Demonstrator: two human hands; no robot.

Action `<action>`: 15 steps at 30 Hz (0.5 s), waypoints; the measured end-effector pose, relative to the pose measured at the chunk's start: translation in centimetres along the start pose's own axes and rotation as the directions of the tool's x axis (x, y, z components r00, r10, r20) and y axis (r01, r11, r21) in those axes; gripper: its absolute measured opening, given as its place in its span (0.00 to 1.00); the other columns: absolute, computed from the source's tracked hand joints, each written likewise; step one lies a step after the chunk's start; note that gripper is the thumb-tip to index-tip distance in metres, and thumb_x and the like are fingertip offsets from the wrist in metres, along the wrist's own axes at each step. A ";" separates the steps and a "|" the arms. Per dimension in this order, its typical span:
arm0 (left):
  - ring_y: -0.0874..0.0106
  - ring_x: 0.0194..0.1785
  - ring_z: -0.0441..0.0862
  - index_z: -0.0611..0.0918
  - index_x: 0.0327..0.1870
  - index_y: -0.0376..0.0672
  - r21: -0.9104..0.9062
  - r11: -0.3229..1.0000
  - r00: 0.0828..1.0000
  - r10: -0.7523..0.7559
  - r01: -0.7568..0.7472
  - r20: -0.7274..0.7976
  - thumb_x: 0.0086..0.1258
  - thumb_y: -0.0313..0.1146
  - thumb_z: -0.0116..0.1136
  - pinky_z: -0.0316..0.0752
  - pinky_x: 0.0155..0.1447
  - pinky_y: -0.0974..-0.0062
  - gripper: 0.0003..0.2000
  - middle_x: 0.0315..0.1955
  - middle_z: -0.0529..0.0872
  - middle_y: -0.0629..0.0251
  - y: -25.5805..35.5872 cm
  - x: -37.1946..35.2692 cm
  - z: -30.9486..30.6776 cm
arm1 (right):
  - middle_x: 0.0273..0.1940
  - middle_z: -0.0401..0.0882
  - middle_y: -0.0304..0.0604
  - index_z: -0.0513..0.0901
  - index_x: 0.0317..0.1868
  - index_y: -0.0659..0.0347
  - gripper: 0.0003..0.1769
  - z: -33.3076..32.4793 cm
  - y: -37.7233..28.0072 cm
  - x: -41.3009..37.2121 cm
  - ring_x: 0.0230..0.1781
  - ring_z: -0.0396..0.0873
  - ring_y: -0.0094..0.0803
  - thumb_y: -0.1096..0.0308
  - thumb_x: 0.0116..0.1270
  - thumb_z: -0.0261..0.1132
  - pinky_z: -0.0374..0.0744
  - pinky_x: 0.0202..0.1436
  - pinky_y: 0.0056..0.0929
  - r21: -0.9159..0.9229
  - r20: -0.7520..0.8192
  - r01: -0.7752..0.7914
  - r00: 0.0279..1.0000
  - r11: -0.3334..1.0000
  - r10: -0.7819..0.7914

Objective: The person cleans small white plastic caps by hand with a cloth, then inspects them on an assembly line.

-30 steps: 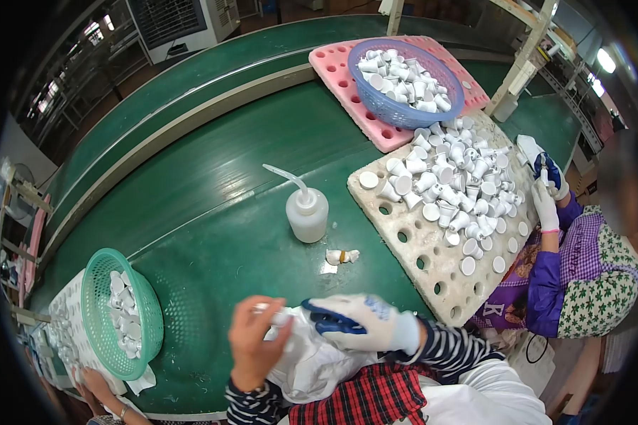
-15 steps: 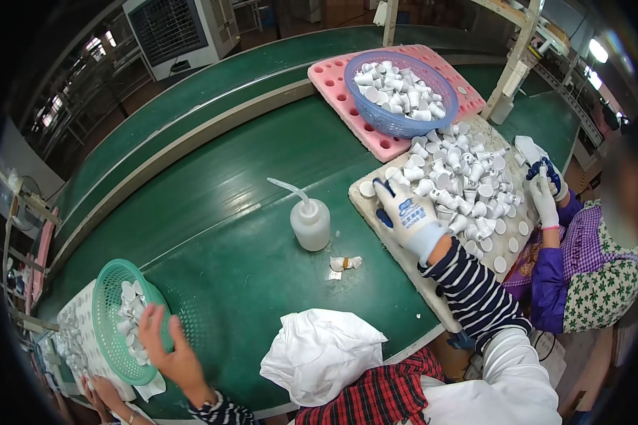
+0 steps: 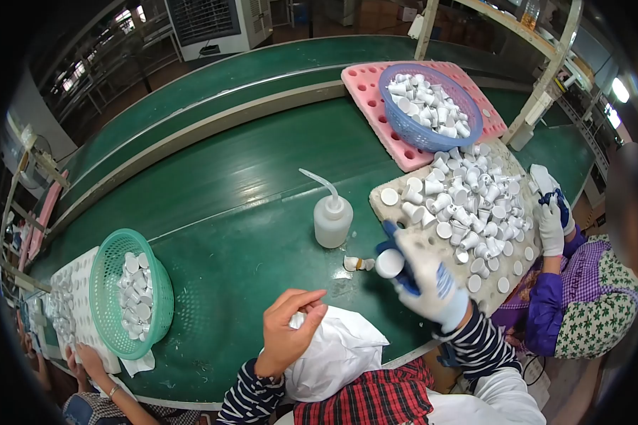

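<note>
My right hand (image 3: 430,282), in a white glove with blue fingertips, grips a small white plastic cup (image 3: 389,263) between thumb and fingers, its round flat end facing me. Over a crumpled white cloth (image 3: 340,347) in front of my body, my bare left hand (image 3: 290,331) is half curled with a gap between thumb and fingers, and nothing shows in it. A heap of similar white cups (image 3: 468,202) lies on a pale foam board (image 3: 384,212) beyond my right hand. Near the middle stands a squeeze bottle (image 3: 332,221) with a bent spout; a small taped white bundle (image 3: 359,263) lies beside it.
At left, a green basket (image 3: 164,304) holds several white pieces. A blue basket (image 3: 432,139) full of cups rests on pink foam (image 3: 365,88) at the back. A co-worker's gloved hands (image 3: 551,223) are at the right; another person's hands (image 3: 88,361) are at lower left.
My right hand has come back from the heap toward me with a cup in its fingers. My left hand has moved right, from the green basket to above the white cloth.
</note>
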State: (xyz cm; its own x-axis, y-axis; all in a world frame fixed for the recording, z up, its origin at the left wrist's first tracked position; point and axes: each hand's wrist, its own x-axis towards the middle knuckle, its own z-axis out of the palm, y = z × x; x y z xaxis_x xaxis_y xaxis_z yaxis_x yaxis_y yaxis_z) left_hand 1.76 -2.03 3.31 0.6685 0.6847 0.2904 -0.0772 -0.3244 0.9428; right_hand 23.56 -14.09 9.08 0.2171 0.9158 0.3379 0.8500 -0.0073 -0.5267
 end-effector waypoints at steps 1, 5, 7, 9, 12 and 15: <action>0.78 0.37 0.79 0.81 0.51 0.34 -0.147 0.987 0.998 -0.061 0.061 0.004 0.61 0.18 0.62 0.75 0.41 0.82 0.15 0.36 0.83 0.62 -0.4 -0.2 0.7 | 0.46 0.79 0.56 0.63 0.67 0.69 0.42 0.4 -1.1 -0.1 0.44 0.80 0.50 0.77 0.48 0.65 0.78 0.45 0.37 0.067 0.050 0.036 0.998 0.997 -0.039; 0.81 0.32 0.76 0.73 0.61 0.31 -0.435 0.874 0.976 -0.210 0.216 0.062 0.63 0.17 0.61 0.73 0.36 0.85 0.23 0.36 0.80 0.66 -1.3 -0.9 2.3 | 0.46 0.81 0.51 0.65 0.67 0.66 0.36 4.4 -3.0 -1.0 0.39 0.82 0.43 0.72 0.55 0.63 0.80 0.41 0.35 0.038 0.133 0.124 0.983 0.991 -0.128; 0.82 0.31 0.75 0.73 0.60 0.31 -0.487 0.832 0.957 -0.289 0.266 0.029 0.64 0.17 0.60 0.72 0.35 0.85 0.22 0.35 0.79 0.66 -1.3 -1.3 2.5 | 0.47 0.81 0.50 0.66 0.66 0.65 0.36 5.8 -3.2 -0.9 0.40 0.82 0.43 0.70 0.55 0.64 0.80 0.42 0.35 0.087 0.166 0.037 0.985 0.996 -0.051; 0.84 0.29 0.73 0.76 0.56 0.31 -0.473 0.831 0.947 -0.321 0.293 0.022 0.67 0.20 0.57 0.69 0.32 0.85 0.16 0.35 0.79 0.67 -1.7 -1.4 1.9 | 0.48 0.80 0.50 0.68 0.66 0.63 0.35 7.2 -2.6 -0.5 0.41 0.82 0.43 0.69 0.56 0.65 0.80 0.43 0.36 0.124 0.151 0.039 0.987 0.992 -0.057; 0.84 0.27 0.72 0.80 0.51 0.31 -0.513 0.785 0.914 -0.405 0.347 -0.001 0.69 0.23 0.55 0.69 0.31 0.84 0.11 0.33 0.79 0.68 -1.8 -1.1 1.3 | 0.49 0.80 0.50 0.70 0.65 0.59 0.34 8.6 -1.2 0.1 0.46 0.81 0.45 0.65 0.57 0.67 0.79 0.47 0.38 0.193 0.157 0.070 0.982 0.979 -0.101; 0.84 0.25 0.72 0.82 0.47 0.32 -0.572 0.716 0.869 -0.495 0.400 -0.013 0.69 0.24 0.55 0.67 0.29 0.84 0.09 0.30 0.80 0.68 -2.3 -0.9 1.4 | 0.50 0.80 0.50 0.70 0.64 0.59 0.33 10.2 -0.7 -0.2 0.47 0.81 0.46 0.63 0.58 0.67 0.79 0.48 0.38 0.232 0.178 0.060 0.979 0.971 -0.102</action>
State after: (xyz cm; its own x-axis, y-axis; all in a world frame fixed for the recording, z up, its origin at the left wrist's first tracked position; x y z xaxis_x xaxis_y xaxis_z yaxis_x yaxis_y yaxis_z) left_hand 2.37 -2.84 0.63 0.6098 0.7636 -0.2121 -0.2114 0.4147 0.8851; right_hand 18.05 -10.16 1.45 0.0403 0.9684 0.2461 0.7270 0.1405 -0.6721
